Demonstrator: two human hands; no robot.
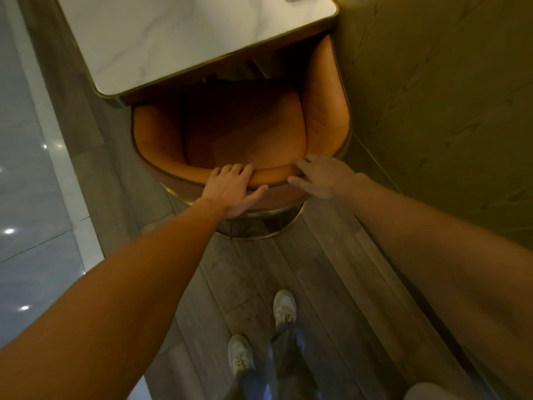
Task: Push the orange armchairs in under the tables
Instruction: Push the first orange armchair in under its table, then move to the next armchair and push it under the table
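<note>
Under the near edge of the table sits one orange armchair, its front hidden beneath the marble top and its seat lost in shadow, so how far in it reaches cannot be made out. Its round base with a gold ring shows only below the backrest, partly covered by the left hand. The table is cut off at the top of the view, and a grey thing at its far edge is too clipped to name. Two hands rest on the curved top of the backrest: the left lies palm down, fingers curled over the rim and thumb stretched along the outer side; the right hand sits just beside it, fingers bent onto the rim, thumb on the outside. Neither grip closes fully round the padding. Both arms are stretched forward, bare. Below, two pale shoes stand on the wood floor, a wall close by the chair's right side.
</note>
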